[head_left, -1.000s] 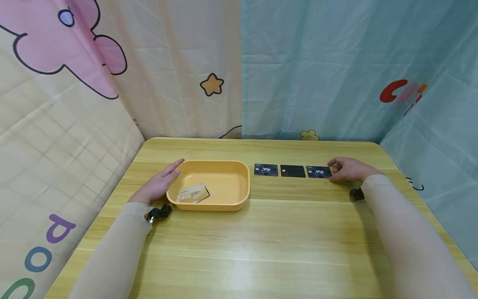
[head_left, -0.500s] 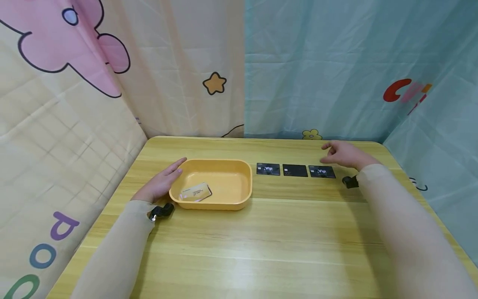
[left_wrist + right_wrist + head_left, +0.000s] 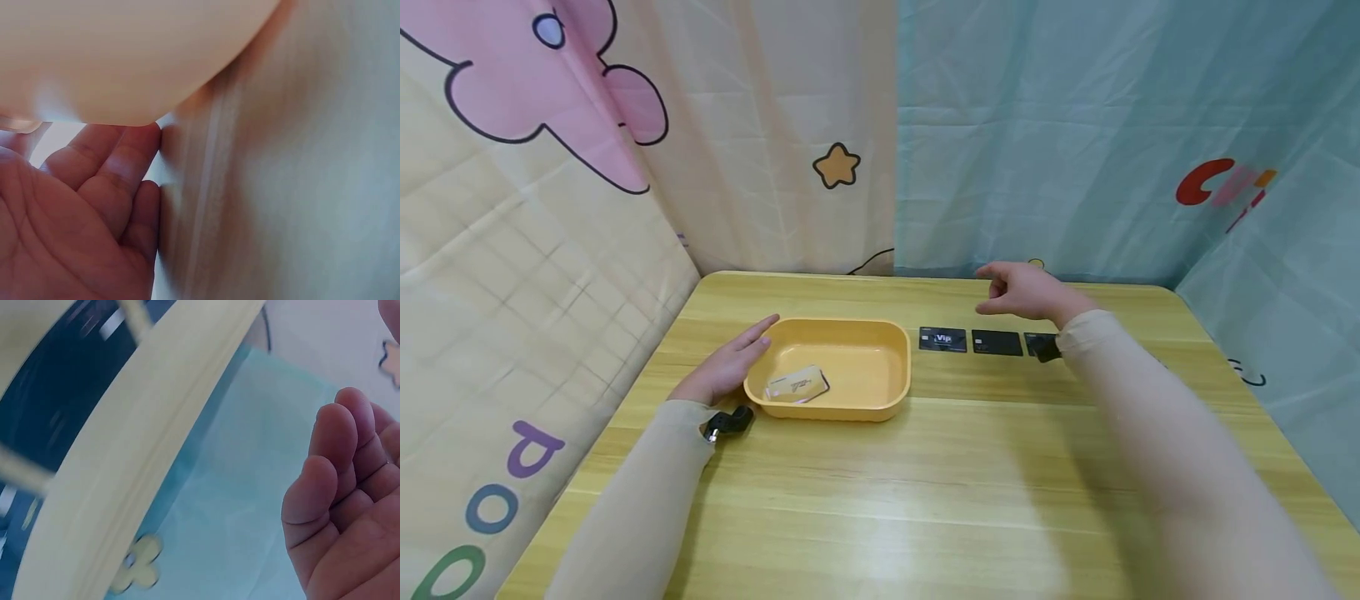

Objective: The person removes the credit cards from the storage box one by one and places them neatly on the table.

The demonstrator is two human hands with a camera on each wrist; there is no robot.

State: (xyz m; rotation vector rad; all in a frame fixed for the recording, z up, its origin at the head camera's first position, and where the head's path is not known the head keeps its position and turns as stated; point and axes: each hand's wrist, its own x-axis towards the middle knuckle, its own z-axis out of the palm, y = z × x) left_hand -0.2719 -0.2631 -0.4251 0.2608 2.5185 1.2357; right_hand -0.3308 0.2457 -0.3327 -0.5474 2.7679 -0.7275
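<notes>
My left hand lies along the left side of a yellow plastic tray, its fingers extended beside the wall. In the left wrist view, the fingers touch the tray's underside edge and the table. A few overlapping gold cards lie inside the tray. To its right, three dark cards form a row: a Vip card, a plain black card and another Vip card, partly hidden by the right wrist's camera. Above the row, my right hand hovers with loosely bent fingers and holds nothing.
The light wooden table spreads in front of the tray and cards. Printed curtains enclose its back and sides. A black wrist camera sits close to the tray's front left corner.
My right hand has lifted off the rightmost Vip card and moved left and back above the row. My left hand stays beside the tray. The view has shifted slightly.
</notes>
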